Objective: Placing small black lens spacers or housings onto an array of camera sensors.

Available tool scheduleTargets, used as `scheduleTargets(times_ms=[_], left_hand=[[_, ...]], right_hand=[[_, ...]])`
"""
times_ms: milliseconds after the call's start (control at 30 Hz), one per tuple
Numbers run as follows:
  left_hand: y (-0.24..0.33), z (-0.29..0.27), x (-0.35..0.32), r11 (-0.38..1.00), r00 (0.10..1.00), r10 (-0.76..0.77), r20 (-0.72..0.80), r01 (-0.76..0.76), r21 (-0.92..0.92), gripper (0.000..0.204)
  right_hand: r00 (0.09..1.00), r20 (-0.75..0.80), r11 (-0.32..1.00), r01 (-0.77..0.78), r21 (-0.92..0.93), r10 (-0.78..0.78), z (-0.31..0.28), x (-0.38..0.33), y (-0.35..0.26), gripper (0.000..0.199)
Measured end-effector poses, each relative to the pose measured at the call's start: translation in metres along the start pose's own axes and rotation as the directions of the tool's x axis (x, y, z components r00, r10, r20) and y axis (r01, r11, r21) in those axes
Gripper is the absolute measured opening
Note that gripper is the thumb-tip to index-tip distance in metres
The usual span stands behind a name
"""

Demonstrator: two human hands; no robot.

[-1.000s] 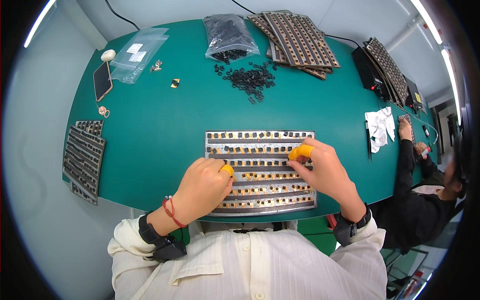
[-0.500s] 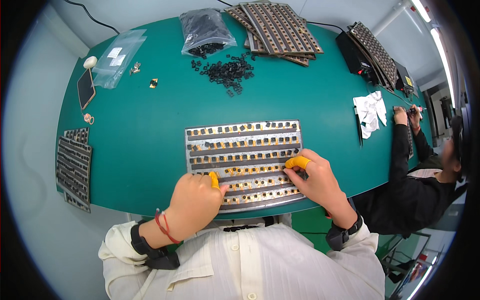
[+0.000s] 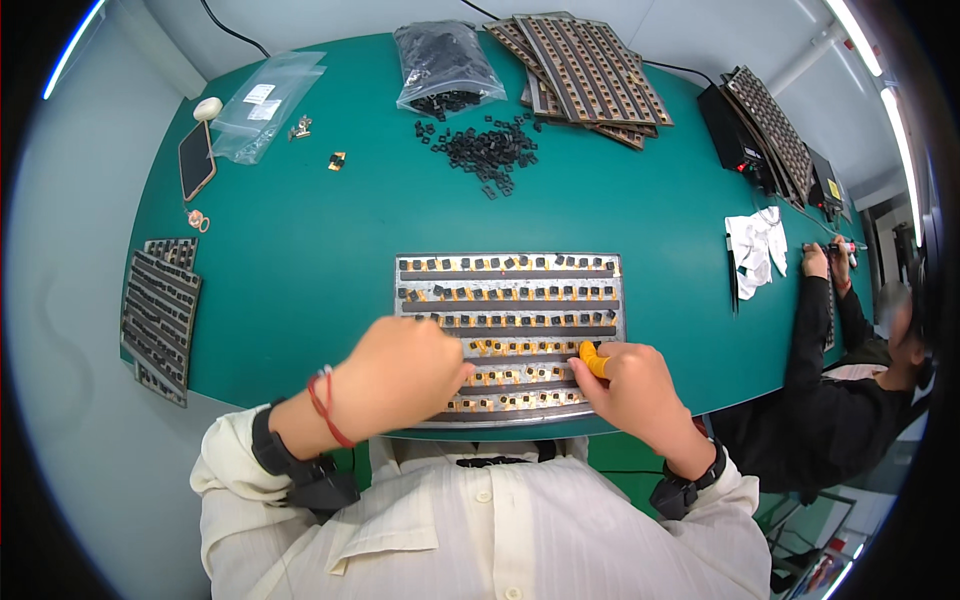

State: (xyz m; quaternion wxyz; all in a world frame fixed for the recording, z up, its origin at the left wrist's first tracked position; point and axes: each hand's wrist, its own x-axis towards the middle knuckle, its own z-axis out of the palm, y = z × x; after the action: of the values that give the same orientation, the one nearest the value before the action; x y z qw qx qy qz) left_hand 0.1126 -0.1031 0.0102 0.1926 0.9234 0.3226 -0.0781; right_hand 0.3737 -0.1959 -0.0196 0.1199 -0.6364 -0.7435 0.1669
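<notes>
A metal tray [image 3: 510, 306] lies near the table's front edge, holding several rows of small gold pieces, many topped with little black square parts [image 3: 509, 293]. My left hand [image 3: 405, 370] is curled over the tray's left side, covering the left ends of the lower rows; its fingertips are hidden beneath it. At the right end of the fourth row from the far edge, my right hand [image 3: 637, 390] is bent with its thumb and yellow-covered index finger close together. Whatever lies between those fingertips is too small to tell.
Loose black parts [image 3: 490, 155] are heaped before a clear bag [image 3: 450, 65] of more. Stacked trays [image 3: 595, 70] stand at the back, others [image 3: 160, 310] at the left. A phone [image 3: 197, 160] lies far left. A co-worker [image 3: 810, 390] sits right, near white cloth [image 3: 757, 245].
The view has shifted a little. My left hand has turned and its yellow-covered finger is now hidden. My right hand has come slightly nearer to me along the tray's right side.
</notes>
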Motion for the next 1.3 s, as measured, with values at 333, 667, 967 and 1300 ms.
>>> scheduleTargets(times_ms=[333,667,967,1300], left_hand=[[-0.085,-0.010,0.100,0.930,0.854,-0.180,-0.488,-0.014,-0.368,0.023],[-0.078,0.007,0.109,0.997,0.798,0.031,-0.602,-0.069,-0.040,0.012],[-0.090,0.002,0.077,0.976,0.864,-0.105,-0.492,-0.005,-0.218,0.016],[-0.081,0.007,0.086,0.923,0.847,-0.223,-0.482,0.025,-0.384,0.018]], right_hand=[[0.936,0.351,0.985,-0.090,0.144,0.034,-0.047,0.030,0.002,0.039],[0.992,-0.025,0.953,0.129,0.273,-0.127,-0.029,0.140,0.023,0.021],[0.957,-0.204,0.970,0.228,0.086,-0.207,0.014,0.185,0.011,0.018],[0.995,-0.089,0.945,0.076,0.317,-0.050,0.000,0.171,0.013,0.016]])
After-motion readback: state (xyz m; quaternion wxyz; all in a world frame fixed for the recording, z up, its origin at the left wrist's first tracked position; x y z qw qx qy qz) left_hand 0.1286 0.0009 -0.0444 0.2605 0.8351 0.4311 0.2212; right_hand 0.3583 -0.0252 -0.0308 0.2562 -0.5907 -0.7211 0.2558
